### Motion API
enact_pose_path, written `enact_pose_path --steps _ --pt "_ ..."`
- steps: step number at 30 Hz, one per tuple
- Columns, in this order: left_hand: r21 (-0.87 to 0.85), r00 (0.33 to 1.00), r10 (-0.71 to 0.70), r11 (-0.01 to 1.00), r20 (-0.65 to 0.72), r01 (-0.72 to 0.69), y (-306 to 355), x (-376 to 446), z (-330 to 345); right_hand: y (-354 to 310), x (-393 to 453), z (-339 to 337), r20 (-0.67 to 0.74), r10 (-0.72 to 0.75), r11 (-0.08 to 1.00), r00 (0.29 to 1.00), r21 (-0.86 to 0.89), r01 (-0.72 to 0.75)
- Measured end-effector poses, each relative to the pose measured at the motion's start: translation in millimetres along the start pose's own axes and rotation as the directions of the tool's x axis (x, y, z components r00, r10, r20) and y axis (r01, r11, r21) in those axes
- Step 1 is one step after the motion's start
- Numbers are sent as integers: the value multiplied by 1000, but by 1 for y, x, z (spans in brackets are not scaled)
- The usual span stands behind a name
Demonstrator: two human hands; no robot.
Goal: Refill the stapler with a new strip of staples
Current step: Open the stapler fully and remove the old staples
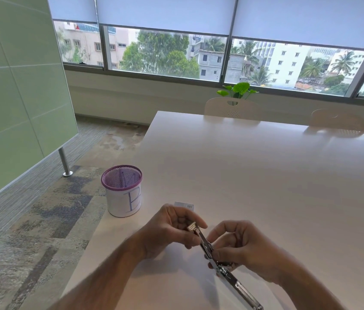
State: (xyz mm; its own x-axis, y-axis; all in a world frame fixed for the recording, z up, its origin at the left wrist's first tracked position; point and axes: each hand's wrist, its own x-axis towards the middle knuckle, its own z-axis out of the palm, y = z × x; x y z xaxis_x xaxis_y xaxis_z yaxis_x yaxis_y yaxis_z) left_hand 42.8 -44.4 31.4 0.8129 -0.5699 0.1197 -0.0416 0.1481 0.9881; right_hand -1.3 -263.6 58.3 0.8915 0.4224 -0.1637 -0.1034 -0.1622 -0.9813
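A chrome stapler (232,278) lies swung open in a long line above the near part of the white table (265,175), running from near centre down to the bottom edge. My right hand (243,251) grips it at the middle, around the hinge. My left hand (172,229) pinches the far end of the stapler (195,227) between thumb and fingers. A small white staple box (185,205) with a barcode lies on the table just behind my left hand, partly hidden by it. I cannot make out a loose staple strip.
A purple mesh pen cup (123,191) wrapped in white paper stands near the table's left edge. Two pale chairs (232,109) are pushed in at the far side. A green glass partition (20,86) stands left, over carpet.
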Motion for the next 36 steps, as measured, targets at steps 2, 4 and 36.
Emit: enact_pose_path --steps 2,4,36 --pt "5 1000 -7 1000 1 7 0 0 2 1 0 -1 -8 -21 1000 1000 6 21" --pt "7 1000 -12 1000 8 12 1 0 4 0 0 0 -26 -46 999 999 20 47" --pt "-34 998 -34 999 53 36 -4 3 5 -1 1 6 -173 -124 991 977 -70 113"
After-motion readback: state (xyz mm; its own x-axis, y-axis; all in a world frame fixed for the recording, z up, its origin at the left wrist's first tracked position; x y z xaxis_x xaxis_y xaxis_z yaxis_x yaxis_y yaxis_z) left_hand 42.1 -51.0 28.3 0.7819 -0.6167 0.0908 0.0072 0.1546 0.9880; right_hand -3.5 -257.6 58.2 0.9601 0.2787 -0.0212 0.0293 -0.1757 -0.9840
